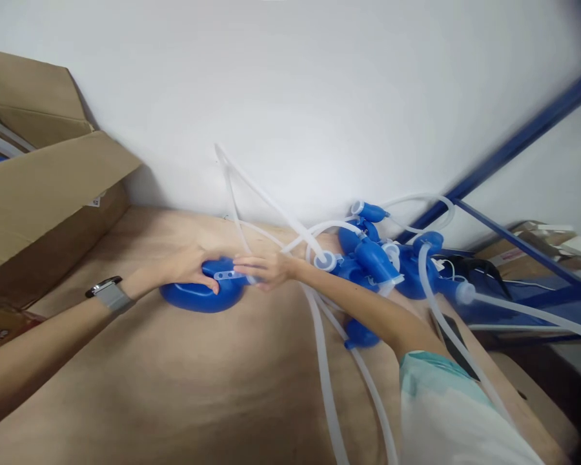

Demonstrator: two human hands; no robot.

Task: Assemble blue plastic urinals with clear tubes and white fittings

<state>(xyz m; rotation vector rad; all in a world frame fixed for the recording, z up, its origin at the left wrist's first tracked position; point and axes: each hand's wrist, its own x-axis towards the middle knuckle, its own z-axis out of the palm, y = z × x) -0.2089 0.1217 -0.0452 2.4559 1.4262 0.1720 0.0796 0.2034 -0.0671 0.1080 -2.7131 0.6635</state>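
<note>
Left hand grips smooth blue rounded bulb on brown bench, thumb and fingers around it. Right hand at translucent perforated strap; cannot tell whether fingers pinch.

The rear is bounded by a plain white wall, met at its base by the far edge of a light brown tabletop. Soft, diffuse light is spread over the wall, and a faint shadow is cast on it beside an open cardboard box, which is placed at the left with its flaps raised. The right side is crossed by a slanting blue metal frame. Cartons are seen beyond it. The lower right corner is darkened by shade.
</note>
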